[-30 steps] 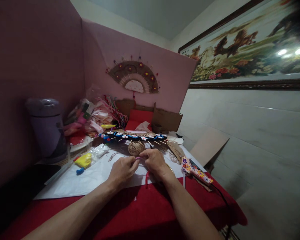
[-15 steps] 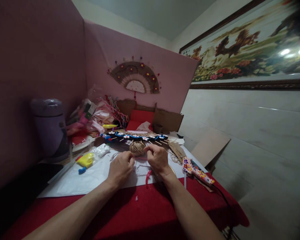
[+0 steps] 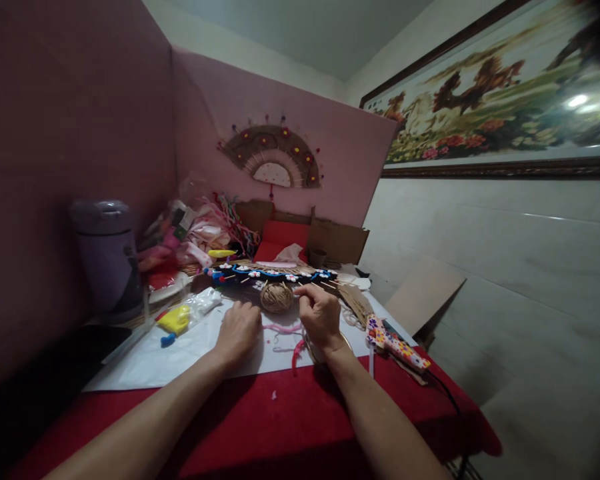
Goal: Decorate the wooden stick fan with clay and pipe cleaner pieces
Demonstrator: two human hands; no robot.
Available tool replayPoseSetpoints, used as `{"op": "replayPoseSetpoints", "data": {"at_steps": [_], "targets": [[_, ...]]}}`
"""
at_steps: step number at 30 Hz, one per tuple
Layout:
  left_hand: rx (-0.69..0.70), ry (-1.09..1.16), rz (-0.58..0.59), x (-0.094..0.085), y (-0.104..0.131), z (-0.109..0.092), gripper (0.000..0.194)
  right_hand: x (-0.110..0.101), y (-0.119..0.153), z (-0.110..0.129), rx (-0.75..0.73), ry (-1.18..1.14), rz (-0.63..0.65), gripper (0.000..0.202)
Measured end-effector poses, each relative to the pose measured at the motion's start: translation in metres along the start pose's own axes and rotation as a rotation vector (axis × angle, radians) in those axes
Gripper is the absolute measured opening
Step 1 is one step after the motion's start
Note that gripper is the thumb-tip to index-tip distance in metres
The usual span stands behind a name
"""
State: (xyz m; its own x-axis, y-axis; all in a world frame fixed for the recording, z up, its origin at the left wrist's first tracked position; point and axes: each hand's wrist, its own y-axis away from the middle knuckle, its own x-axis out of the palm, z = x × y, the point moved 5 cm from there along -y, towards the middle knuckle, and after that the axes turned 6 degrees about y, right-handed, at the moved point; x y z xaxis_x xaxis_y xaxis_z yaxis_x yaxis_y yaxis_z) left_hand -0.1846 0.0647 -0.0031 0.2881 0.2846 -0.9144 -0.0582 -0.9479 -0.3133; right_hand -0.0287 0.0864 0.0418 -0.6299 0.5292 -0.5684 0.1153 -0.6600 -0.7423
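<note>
My left hand [image 3: 240,332] is closed over the white sheet [image 3: 180,363], left of a ball of brown twine [image 3: 277,298]; whatever it holds is hidden. Just right of the ball, my right hand [image 3: 320,317] is closed too, its index finger bent toward the twine, and nothing can be made out in it. Between the hands lie a pink strand [image 3: 283,328] and a red fuzzy piece [image 3: 297,354]. Behind the ball rests a dark fan-shaped piece [image 3: 273,274] with white flowers, a blue wavy line and thin sticks.
A flowered glue gun [image 3: 396,343] with a black cord lies at the right. On the left are a purple flask [image 3: 107,260], yellow clay [image 3: 175,320] in plastic and a pink heap [image 3: 207,230]. Brown cardboard [image 3: 337,240] stands at the back.
My hands have moved apart. The left has shifted a little left, the right slightly right and away from the twine ball, which now shows more fully.
</note>
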Motion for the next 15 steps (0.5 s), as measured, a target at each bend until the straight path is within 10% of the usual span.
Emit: {"op": "replayPoseSetpoints", "data": {"at_steps": [15], "targets": [[-0.225, -0.008, -0.009, -0.089, -0.014, 0.024, 0.024, 0.012, 0.02, 0.033, -0.273, -0.218, 0.131, 0.025]]}}
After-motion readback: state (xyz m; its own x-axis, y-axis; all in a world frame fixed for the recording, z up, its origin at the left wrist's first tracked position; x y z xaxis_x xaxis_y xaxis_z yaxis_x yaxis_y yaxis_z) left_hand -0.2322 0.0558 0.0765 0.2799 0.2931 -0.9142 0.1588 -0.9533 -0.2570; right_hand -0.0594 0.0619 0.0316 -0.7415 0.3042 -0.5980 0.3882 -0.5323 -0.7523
